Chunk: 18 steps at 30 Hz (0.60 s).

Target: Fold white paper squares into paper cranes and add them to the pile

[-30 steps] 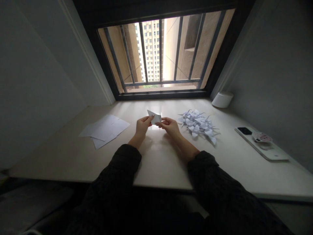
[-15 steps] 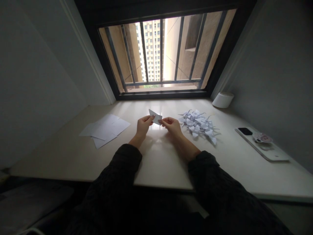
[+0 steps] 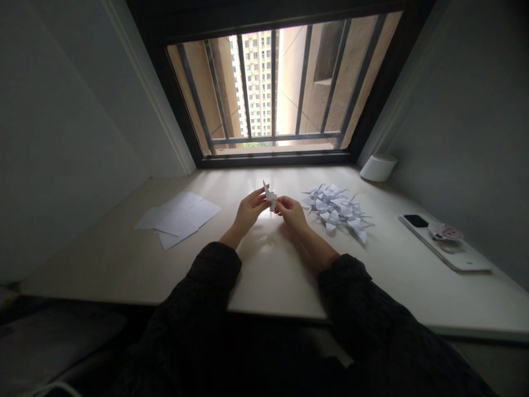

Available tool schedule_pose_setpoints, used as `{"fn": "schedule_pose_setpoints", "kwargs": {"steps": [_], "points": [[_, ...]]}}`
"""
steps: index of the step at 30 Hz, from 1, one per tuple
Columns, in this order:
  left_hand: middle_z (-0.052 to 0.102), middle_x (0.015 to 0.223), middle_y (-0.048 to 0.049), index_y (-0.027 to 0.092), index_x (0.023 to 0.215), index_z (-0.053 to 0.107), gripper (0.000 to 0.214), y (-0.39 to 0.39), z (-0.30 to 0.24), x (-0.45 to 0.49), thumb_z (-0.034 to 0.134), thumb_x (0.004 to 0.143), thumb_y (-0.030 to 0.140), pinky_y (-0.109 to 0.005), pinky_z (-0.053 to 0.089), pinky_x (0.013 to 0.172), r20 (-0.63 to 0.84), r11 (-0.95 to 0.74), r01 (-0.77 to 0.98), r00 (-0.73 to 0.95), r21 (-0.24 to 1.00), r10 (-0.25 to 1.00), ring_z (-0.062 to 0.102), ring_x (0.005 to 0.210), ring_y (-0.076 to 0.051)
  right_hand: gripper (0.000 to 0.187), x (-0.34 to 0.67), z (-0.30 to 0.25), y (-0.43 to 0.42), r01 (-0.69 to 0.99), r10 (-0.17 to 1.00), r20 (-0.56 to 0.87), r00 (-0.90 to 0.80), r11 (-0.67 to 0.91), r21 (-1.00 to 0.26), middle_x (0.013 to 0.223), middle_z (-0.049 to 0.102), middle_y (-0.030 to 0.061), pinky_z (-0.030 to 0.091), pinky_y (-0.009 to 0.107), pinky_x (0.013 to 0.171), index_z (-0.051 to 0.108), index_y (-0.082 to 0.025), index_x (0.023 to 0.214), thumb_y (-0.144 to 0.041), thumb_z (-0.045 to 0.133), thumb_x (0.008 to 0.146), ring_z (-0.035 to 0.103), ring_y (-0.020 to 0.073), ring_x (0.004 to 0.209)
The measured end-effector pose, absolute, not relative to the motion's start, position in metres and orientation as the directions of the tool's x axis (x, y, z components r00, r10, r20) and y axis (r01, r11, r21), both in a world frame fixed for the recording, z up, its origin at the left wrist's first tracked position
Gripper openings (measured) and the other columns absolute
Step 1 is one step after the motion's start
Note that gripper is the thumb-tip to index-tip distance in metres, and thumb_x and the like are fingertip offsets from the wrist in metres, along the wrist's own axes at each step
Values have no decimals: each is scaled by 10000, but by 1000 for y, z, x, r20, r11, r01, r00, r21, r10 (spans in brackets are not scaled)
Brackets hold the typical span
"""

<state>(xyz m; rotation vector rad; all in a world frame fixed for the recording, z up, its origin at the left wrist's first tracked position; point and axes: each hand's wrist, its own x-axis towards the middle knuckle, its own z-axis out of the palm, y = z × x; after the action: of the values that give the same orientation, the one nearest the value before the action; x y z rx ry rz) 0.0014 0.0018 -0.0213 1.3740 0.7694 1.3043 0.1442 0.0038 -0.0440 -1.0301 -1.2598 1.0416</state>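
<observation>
My left hand [image 3: 249, 211] and my right hand [image 3: 291, 212] meet above the middle of the pale desk [image 3: 273, 264], both pinching a small folded piece of white paper [image 3: 270, 196] that stands narrow and upright between the fingertips. Both forearms wear dark sleeves. Just right of my right hand lies a heap of several folded white paper cranes [image 3: 335, 208]. Left of my left hand lie several flat white sheets [image 3: 177, 218].
A white tablet or case [image 3: 448, 246] with a phone [image 3: 415, 220] and a pink patterned item [image 3: 445, 232] on it lies at the right. A small white round object [image 3: 377, 167] sits in the back right corner. A barred window [image 3: 281, 94] closes the desk's far side.
The paper was a wider flat shape held between both hands; now it is folded narrower and upright. My hands have drawn closer together and risen slightly.
</observation>
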Motion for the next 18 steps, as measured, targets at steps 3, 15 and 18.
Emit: {"fn": "schedule_pose_setpoints", "kwargs": {"steps": [3,15,18], "points": [[692,1079,-92,192,1194,617,576,1,-20,2,782,654,308,-379,472,901,284,-250,-195,176,948,942,638,997,-230,288,145,-45,5,-56,978,205,32,207,-977,589,622,-2,441,260,558,620,-195,675,-479,661,664,526,113,529],[698,1018,-87,171,1172,627,570,2,-17,0,796,642,298,-388,457,916,270,-237,-199,162,951,949,640,977,-229,316,149,-43,7,-98,991,130,35,133,-986,582,612,-3,397,244,484,662,-176,708,-481,697,633,484,94,490],[702,1009,-82,168,1170,626,563,3,-18,-1,793,650,304,-397,441,928,274,-237,-211,165,948,947,638,965,-225,367,151,-46,11,-169,996,83,27,87,-982,566,578,-25,381,237,475,675,-175,807,-487,719,617,465,88,488]]}}
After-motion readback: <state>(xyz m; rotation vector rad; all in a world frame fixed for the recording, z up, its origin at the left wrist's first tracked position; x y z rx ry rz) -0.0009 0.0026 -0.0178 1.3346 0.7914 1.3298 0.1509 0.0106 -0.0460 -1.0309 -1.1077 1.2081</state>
